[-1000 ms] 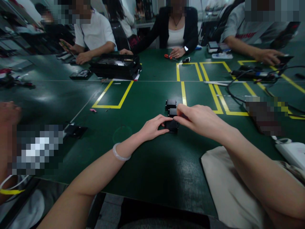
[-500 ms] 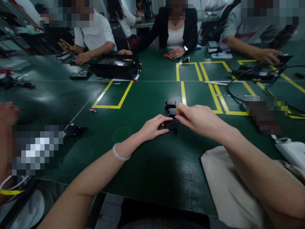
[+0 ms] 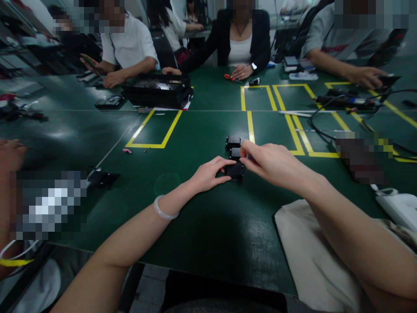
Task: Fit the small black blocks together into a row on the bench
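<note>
Three small black blocks stand in a row on the green table (image 3: 202,234): the far block (image 3: 233,141), the middle block (image 3: 235,153) and the near block (image 3: 234,171). My left hand (image 3: 211,174) has its thumb and forefinger closed on the left side of the near block, which rests on the table. Just right of the middle and near blocks, my right hand (image 3: 263,161) is closed in a pinch. Whatever is between its fingertips is too small or hidden to make out.
Across the table stands a black tray-like stack (image 3: 158,91). Orange-handled pliers (image 3: 233,78) lie near a person's hand. Black cables (image 3: 312,124) loop at the right, above a blurred dark object. A beige cloth (image 3: 302,243) hangs over the near right edge. Another person's arm is at far left.
The fingers of my right hand have shifted very slightly. My left hand and the black blocks have stayed in place.
</note>
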{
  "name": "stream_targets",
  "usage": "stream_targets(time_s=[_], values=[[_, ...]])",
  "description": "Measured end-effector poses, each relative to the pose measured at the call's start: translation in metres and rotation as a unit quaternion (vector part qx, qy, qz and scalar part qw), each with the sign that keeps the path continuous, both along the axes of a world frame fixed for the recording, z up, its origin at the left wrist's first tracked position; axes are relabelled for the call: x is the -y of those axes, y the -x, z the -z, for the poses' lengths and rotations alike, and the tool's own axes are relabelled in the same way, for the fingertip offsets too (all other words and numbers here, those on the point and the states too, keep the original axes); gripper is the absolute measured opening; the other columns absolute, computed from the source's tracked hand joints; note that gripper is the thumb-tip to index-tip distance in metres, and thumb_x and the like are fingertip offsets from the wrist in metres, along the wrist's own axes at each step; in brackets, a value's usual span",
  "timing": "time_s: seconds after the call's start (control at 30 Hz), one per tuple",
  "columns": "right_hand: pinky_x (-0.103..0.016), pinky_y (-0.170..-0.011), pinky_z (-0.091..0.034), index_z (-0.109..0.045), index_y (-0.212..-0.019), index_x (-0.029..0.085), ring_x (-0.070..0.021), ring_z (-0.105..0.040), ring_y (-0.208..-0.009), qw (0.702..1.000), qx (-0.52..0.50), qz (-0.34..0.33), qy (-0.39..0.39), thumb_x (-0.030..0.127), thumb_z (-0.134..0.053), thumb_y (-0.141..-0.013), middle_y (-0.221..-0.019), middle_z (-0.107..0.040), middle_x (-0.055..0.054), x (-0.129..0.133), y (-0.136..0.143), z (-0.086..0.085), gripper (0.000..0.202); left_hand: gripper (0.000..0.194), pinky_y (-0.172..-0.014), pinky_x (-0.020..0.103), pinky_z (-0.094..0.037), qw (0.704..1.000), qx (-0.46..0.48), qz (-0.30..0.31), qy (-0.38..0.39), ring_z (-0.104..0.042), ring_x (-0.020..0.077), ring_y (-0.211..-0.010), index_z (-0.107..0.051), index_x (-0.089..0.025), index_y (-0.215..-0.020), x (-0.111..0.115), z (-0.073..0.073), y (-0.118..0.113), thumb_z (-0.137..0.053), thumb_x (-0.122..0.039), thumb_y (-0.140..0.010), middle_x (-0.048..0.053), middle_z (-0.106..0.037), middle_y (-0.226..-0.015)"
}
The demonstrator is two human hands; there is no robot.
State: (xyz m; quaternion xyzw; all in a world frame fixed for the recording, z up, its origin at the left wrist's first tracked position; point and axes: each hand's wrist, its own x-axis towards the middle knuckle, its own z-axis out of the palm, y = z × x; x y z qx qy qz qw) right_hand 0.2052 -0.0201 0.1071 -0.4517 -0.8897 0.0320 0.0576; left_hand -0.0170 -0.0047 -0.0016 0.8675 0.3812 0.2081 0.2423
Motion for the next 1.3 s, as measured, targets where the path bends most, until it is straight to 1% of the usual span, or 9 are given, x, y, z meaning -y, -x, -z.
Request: stream_targets(time_s=[0.23,0.43,0.57,0.73,0.93,1.1,1.23,1.3], values=[[-0.025,-0.052,-0.021,-0.048,-0.103,0.022,-0.0154,-0.051,-0.058,1.0,-0.008,0.003,0.005,0.03,-0.037,-0.092,-0.071,-0.06,0.0,0.002,0.0013,-0.0022,0.018,0.047,-0.084,0.031,-0.048,1.0,0.0,-0.001,0.0,-0.06,0.0163,-0.092,-0.046,-0.028,-0.132,0.0001,-0.0002,0.0,-0.061,-0.031,-0.088,0.005,-0.053,-0.117],[-0.025,-0.053,-0.022,-0.052,-0.099,0.021,-0.0161,-0.053,-0.06,1.0,0.003,0.005,0.009,0.041,-0.035,-0.095,-0.071,-0.061,-0.002,0.0006,0.0017,-0.0017,0.026,0.047,-0.083,0.03,-0.048,1.0,-0.002,-0.002,-0.003,-0.06,0.0162,-0.091,-0.047,-0.028,-0.131,-0.0005,0.0007,0.0,-0.062,-0.032,-0.087,0.004,-0.054,-0.114],[-0.026,-0.054,-0.023,-0.051,-0.104,0.021,-0.016,-0.053,-0.06,1.0,-0.003,0.01,0.01,0.035,-0.034,-0.095,-0.073,-0.062,-0.002,0.0007,0.0018,-0.0015,0.024,0.046,-0.084,0.031,-0.049,1.0,-0.001,-0.001,0.001,-0.06,0.0165,-0.092,-0.047,-0.028,-0.131,0.0002,-0.0011,0.0,-0.061,-0.032,-0.088,0.005,-0.054,-0.116],[-0.026,-0.054,-0.024,-0.048,-0.107,0.02,-0.0163,-0.054,-0.06,1.0,-0.017,0.005,0.012,0.032,-0.036,-0.094,-0.074,-0.063,-0.002,0.002,0.0018,-0.0022,0.021,0.047,-0.084,0.032,-0.048,1.0,0.0,-0.002,0.001,-0.06,0.0167,-0.092,-0.047,-0.028,-0.132,0.0006,-0.0017,-0.0002,-0.061,-0.032,-0.088,0.005,-0.054,-0.116],[-0.026,-0.053,-0.023,-0.051,-0.101,0.02,-0.0171,-0.054,-0.061,1.0,-0.009,0.001,0.009,0.041,-0.036,-0.095,-0.072,-0.062,-0.003,0.0016,0.0022,-0.002,0.027,0.047,-0.083,0.031,-0.049,1.0,-0.001,-0.004,-0.002,-0.06,0.0173,-0.092,-0.047,-0.028,-0.132,0.0002,-0.0003,-0.0006,-0.062,-0.033,-0.087,0.004,-0.055,-0.113],[-0.026,-0.053,-0.023,-0.05,-0.105,0.02,-0.0165,-0.054,-0.061,1.0,-0.013,0.003,0.009,0.032,-0.034,-0.095,-0.073,-0.062,-0.002,0.0016,0.0025,-0.002,0.022,0.047,-0.084,0.032,-0.049,1.0,-0.002,-0.003,0.001,-0.06,0.0166,-0.091,-0.047,-0.028,-0.132,0.0006,-0.0012,-0.0005,-0.061,-0.032,-0.087,0.005,-0.054,-0.115],[-0.026,-0.054,-0.023,-0.049,-0.106,0.02,-0.0163,-0.054,-0.061,1.0,-0.015,0.002,0.011,0.032,-0.036,-0.094,-0.074,-0.063,-0.002,0.002,0.0024,-0.0026,0.022,0.047,-0.084,0.032,-0.048,1.0,-0.003,-0.001,0.002,-0.06,0.0164,-0.091,-0.046,-0.028,-0.132,0.0002,-0.0012,-0.0002,-0.061,-0.032,-0.088,0.005,-0.053,-0.115],[-0.026,-0.054,-0.023,-0.05,-0.104,0.02,-0.0164,-0.054,-0.061,1.0,-0.011,0.002,0.015,0.035,-0.036,-0.095,-0.073,-0.063,-0.002,0.002,0.0023,-0.0028,0.023,0.047,-0.084,0.031,-0.048,1.0,-0.004,-0.001,0.0,-0.06,0.0163,-0.091,-0.046,-0.028,-0.132,-0.0001,-0.0008,-0.0002,-0.061,-0.032,-0.088,0.005,-0.053,-0.115]])
